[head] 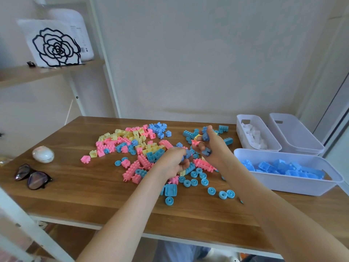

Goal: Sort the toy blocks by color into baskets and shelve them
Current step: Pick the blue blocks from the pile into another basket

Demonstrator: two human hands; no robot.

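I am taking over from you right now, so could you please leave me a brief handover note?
Left hand grips a blue block above the mixed pile. Right hand holds blue blocks.
Done: near basket part-filled with blue, far basket with white blocks.
Left: blue, pink and yellow on the table; spare baskets stacked far right; nothing shelved yet.

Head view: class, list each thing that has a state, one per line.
Left hand: grips a blue block.
Right hand: grips blue blocks.
Near basket: partly filled, all blue.
Far basket: holds white blocks.
Stacked baskets: nested, top one empty.
Block pile: mixed colours, unsorted.
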